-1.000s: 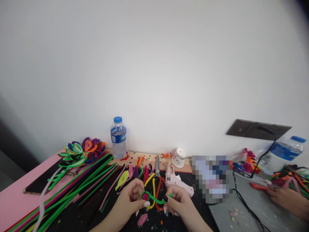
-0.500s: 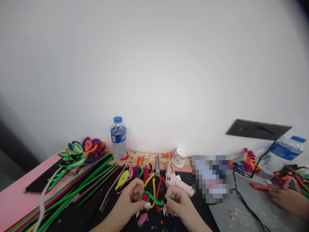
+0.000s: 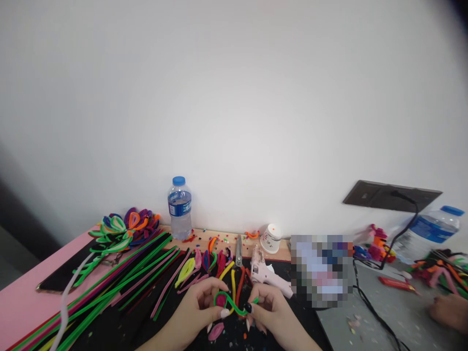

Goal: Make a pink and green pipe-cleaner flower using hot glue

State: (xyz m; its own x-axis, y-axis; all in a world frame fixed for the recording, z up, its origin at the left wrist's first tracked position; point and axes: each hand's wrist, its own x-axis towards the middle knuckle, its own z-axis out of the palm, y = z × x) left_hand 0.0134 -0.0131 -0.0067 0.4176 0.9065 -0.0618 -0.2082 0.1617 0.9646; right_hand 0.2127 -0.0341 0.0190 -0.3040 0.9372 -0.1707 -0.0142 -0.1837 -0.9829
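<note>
Black mat (image 3: 120, 332) below; fingers of left hand (image 3: 195, 309), right hand (image 3: 274, 312) pinch S-curved green stem (image 3: 234, 308).

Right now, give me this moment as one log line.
left hand: pinching looped end of green pipe cleaner | right hand: pinching its free end | glue gun: lying just beyond hands

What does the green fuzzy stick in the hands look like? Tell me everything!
The green fuzzy stick is a bright green, soft-looking pipe cleaner, bent into a wavy S. Its left end curls in a loop around a dark pink piece. The left hand pinches that loop; the right hand pinches the other end, whose tip pokes out. It is held over the black mat.
</note>
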